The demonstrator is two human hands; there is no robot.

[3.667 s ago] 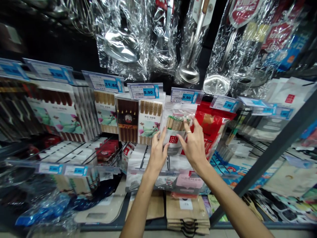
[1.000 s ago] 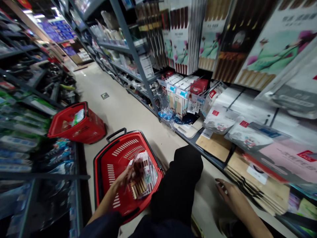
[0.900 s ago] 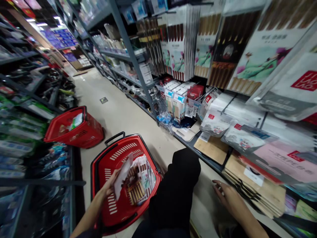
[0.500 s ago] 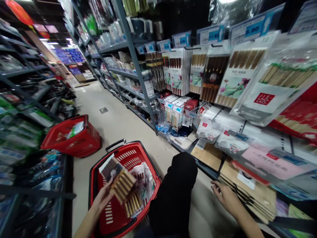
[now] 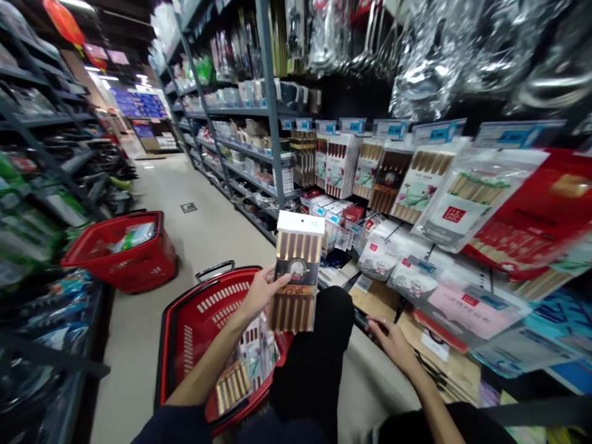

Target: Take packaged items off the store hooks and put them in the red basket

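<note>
Chopstick pack [image 5: 297, 271], held by its left edge in the left hand [image 5: 258, 295], thumb across the front. From this grip it extends rightward, its long axis nearly upright; the white header [image 5: 301, 222] points up, leaning slightly right. Of the 2 hands, the left is nearer. The right hand [image 5: 395, 346], fingers loosely bent with nothing visible in them, lies lower right of the grip, near a wooden board [image 5: 380, 301]. The red basket [image 5: 174, 333] stands below left of the grip.
</note>
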